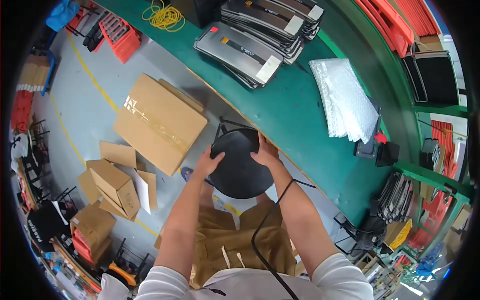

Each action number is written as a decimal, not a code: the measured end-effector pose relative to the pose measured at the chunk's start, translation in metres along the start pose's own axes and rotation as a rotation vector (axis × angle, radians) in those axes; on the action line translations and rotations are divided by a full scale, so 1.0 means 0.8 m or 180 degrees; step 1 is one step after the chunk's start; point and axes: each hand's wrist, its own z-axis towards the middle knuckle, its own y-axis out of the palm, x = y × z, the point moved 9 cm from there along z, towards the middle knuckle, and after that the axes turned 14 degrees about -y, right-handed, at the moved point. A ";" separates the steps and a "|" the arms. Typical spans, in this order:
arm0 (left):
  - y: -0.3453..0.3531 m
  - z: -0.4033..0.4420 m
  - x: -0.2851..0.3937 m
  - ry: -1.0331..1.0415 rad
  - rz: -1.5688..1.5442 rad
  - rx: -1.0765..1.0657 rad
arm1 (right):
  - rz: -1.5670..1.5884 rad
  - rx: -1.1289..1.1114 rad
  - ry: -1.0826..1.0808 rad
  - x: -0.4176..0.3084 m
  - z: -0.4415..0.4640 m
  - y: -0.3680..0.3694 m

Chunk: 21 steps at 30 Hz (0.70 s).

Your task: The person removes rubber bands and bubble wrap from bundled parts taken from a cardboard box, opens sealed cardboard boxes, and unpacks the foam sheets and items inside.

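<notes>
A round black stool seat (241, 167) is between my two hands, in front of my legs and beside the table edge. My left hand (209, 162) grips its left rim, thumb on top and fingers hidden beneath. On the right rim, my right hand (266, 152) holds it the same way. Dark metal legs show past the seat's far edge. A black cable (257, 240) runs down across my right forearm and shorts.
Stacked flat grey panels (245, 52), bubble wrap (345, 100) and a yellow cord coil (164, 17) lie on the green table (285, 110). A closed carton (160, 122) and opened cartons (117, 187) stand on the floor to the left.
</notes>
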 end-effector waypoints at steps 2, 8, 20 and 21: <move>0.006 -0.014 0.006 0.0198 0.0558 0.0113 | 0.0015 -0.0230 -0.0049 -0.009 -0.005 -0.002; 0.009 -0.072 -0.068 -0.0671 0.1603 -0.0278 | -0.0215 -0.1040 -0.0261 -0.034 -0.039 0.058; 0.047 -0.053 -0.113 -0.1160 0.1832 0.0080 | 0.1715 -0.2461 -0.4005 -0.310 -0.216 -0.203; 0.037 -0.065 -0.108 -0.1181 0.1815 0.0117 | 0.2210 -0.2754 -0.4507 -0.334 -0.261 -0.245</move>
